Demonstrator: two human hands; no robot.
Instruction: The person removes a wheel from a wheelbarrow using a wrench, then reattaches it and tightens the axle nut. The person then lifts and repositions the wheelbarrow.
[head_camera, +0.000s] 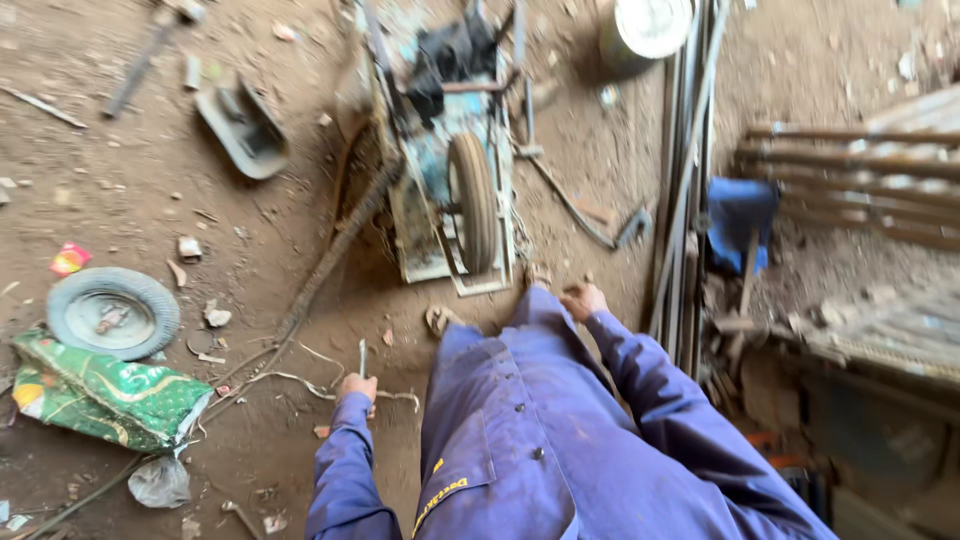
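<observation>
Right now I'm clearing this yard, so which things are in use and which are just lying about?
In use: thin metal rod in left hand; right hand rests on knee.
Lying about: loose wheel, green sack, upturned cart, blue container, steel bars.

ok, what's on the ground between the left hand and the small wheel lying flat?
In the head view, mostly bare dirt between the left hand and the small wheel, crossed by a long thin rod and pale cord, with small scraps.
</observation>
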